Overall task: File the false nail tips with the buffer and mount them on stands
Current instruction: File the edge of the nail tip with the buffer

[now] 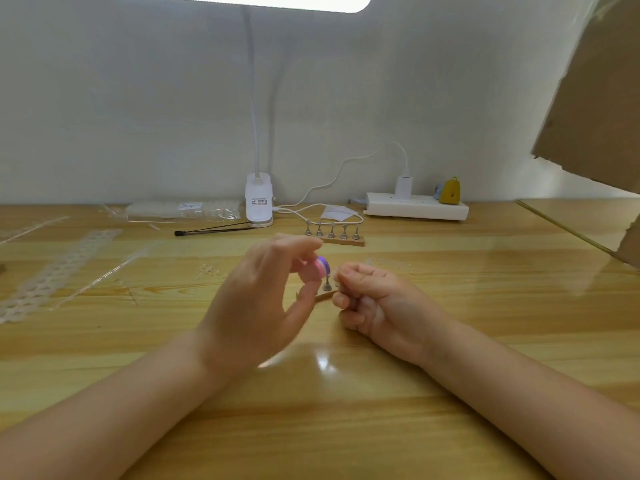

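Buffer [321, 267], a small pink and purple block, is pinched between thumb and fingers of the left hand [263, 296] at frame centre, raised off the table [450, 341], apparently so its face can be brought to the work. The right hand [367, 299] is held just beside it with fingers curled tight, probably around a nail tip, though none can be made out. A single stand [327, 285] is placed between both hands, within easy reach for mounting. A wooden rack of five stands [337, 233], apparently empty, is positioned above centre, beside the lamp base [259, 199] and power strip [415, 206].
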`<action>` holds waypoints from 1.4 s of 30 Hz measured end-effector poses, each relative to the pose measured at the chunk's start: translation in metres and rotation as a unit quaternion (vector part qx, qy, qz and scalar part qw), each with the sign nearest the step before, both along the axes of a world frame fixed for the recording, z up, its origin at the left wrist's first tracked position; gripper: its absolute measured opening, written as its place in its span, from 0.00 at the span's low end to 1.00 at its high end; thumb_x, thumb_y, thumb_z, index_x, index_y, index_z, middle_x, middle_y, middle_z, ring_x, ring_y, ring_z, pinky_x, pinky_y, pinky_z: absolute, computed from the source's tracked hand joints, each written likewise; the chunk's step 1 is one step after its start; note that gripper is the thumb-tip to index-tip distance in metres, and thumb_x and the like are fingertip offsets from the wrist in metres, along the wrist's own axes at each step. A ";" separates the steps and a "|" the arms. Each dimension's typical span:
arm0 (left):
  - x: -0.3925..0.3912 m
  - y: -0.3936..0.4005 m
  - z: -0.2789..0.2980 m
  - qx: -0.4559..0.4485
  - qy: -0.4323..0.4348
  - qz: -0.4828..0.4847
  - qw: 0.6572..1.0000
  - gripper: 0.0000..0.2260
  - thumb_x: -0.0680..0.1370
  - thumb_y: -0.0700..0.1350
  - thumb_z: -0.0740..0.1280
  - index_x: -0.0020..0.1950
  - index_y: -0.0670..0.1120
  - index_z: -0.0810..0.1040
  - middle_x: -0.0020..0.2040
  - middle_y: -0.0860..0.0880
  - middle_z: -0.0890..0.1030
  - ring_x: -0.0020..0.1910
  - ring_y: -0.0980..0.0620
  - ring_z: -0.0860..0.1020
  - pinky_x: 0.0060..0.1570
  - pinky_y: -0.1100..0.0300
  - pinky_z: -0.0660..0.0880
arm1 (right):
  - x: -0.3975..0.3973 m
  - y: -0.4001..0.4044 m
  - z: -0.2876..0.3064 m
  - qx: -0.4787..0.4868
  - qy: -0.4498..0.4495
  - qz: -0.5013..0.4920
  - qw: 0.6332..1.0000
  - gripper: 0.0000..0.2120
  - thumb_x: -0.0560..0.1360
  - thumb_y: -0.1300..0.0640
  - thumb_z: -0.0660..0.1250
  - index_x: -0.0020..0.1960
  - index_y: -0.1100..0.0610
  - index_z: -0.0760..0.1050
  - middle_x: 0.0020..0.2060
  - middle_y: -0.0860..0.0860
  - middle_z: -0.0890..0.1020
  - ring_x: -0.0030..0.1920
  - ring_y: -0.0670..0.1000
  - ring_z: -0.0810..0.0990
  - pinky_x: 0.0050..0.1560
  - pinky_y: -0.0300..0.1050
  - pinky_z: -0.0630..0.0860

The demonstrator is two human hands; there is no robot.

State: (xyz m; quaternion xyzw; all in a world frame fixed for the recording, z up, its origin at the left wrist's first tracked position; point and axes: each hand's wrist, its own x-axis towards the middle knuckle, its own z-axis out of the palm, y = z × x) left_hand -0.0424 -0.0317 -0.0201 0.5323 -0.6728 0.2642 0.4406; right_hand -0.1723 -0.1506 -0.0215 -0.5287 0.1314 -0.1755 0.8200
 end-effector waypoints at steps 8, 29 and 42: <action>0.006 0.001 -0.001 0.031 -0.051 0.060 0.996 0.21 0.71 0.34 0.71 0.59 0.45 0.68 0.44 0.46 0.82 0.43 0.49 0.79 0.48 0.59 0.73 | 0.000 0.000 0.001 0.006 0.003 -0.006 1.000 0.03 0.68 0.58 0.67 0.38 0.57 0.79 0.32 0.49 0.75 0.32 0.46 0.71 0.26 0.35 0.65; 0.008 0.000 -0.001 0.014 -0.021 0.046 0.999 0.19 0.72 0.33 0.71 0.58 0.44 0.69 0.45 0.45 0.81 0.41 0.50 0.79 0.43 0.50 0.77 | -0.001 0.001 0.003 0.005 0.009 -0.004 1.000 0.04 0.68 0.58 0.66 0.38 0.57 0.78 0.31 0.49 0.73 0.32 0.46 0.71 0.27 0.36 0.64; -0.003 -0.002 0.001 -0.022 -0.002 -0.024 0.999 0.18 0.73 0.35 0.70 0.59 0.44 0.69 0.48 0.48 0.77 0.42 0.51 0.79 0.43 0.54 0.78 | -0.001 0.002 0.002 -0.001 0.006 -0.013 1.000 0.05 0.70 0.60 0.65 0.44 0.59 0.75 0.31 0.48 0.74 0.30 0.45 0.70 0.27 0.36 0.64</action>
